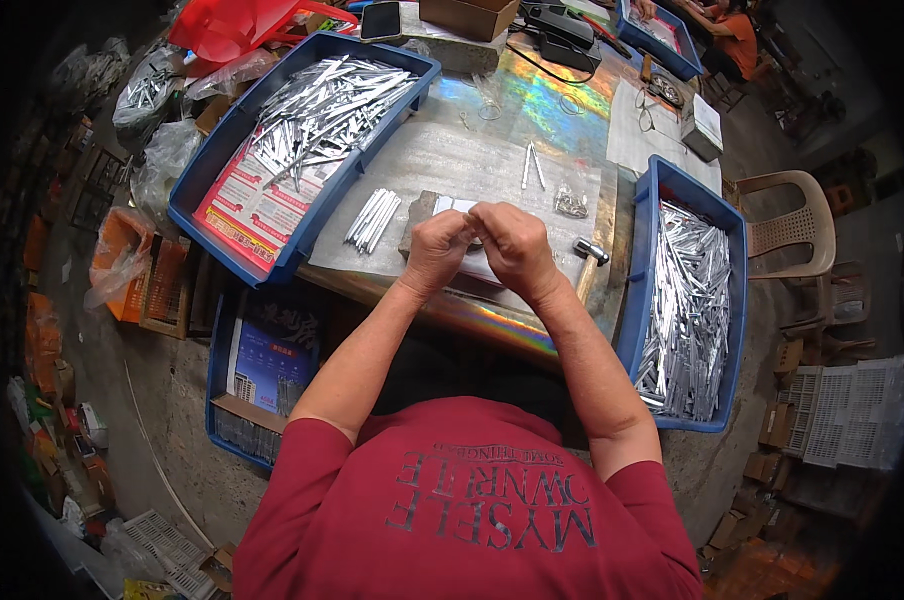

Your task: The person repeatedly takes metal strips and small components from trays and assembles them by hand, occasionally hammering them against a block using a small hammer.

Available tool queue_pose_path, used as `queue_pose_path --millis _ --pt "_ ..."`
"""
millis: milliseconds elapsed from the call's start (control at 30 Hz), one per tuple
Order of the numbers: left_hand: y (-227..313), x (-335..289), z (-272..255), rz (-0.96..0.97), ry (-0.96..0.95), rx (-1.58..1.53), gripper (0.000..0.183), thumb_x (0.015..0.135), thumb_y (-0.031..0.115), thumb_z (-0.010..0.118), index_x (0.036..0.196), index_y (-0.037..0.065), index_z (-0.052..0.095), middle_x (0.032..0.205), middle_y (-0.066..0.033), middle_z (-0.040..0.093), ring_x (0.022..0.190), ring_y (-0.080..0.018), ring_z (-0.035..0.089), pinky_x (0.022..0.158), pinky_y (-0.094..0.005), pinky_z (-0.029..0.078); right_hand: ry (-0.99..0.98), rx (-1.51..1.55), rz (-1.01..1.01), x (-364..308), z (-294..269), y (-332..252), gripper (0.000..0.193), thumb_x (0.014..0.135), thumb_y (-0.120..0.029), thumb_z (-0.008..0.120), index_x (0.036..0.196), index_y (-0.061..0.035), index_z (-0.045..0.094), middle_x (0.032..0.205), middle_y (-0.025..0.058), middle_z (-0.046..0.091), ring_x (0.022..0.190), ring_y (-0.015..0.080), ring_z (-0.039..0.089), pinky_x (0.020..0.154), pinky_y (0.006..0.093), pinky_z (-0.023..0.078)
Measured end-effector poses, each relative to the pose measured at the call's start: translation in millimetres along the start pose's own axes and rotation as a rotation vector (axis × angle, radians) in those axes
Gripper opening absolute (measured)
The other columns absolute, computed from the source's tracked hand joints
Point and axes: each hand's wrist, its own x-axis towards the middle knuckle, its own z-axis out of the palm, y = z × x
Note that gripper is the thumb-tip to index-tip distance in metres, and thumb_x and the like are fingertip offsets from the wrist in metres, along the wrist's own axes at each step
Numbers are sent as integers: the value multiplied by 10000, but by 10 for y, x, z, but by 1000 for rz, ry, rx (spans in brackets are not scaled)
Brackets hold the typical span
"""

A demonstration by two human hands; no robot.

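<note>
My left hand (438, 248) and my right hand (518, 248) meet over the near part of the worktable, fingers curled in and fingertips together. Whatever they pinch is hidden behind the knuckles. Under and behind them shows a grey block (420, 212), with something white on top. A neat row of slim silver metal strips (373, 221) lies left of my left hand. Beyond my right hand, two strips (533, 166) lie joined or touching at one end, near a small heap of shiny metal parts (570, 202). A hammer (593, 250) rests right of my right hand.
Blue trays full of silver strips stand left (185, 212) and right (737, 300). At the back are a cardboard box (470, 14), a phone (381, 21) and a black device (560, 35). A plastic chair (794, 215) stands beyond the right tray. Another person (734, 42) sits far right.
</note>
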Motion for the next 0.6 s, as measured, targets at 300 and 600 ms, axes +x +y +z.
queue_pose_path --millis 300,600 --pt "-53 -43 74 -24 79 -59 57 688 43 567 732 10 553 654 -109 545 594 -245 546 521 -302 419 86 -33 -52 -496 172 -107 325 672 15 540 992 48 496 767 147 530 665 267 525 583 332 430" --pt "-28 -40 57 21 61 -40 62 692 46 580 737 10 556 657 -106 546 602 -248 543 528 -295 416 142 -498 773 -1269 -352 149 280 722 -137 556 940 19 475 869 195 498 748 351 491 670 399 404"
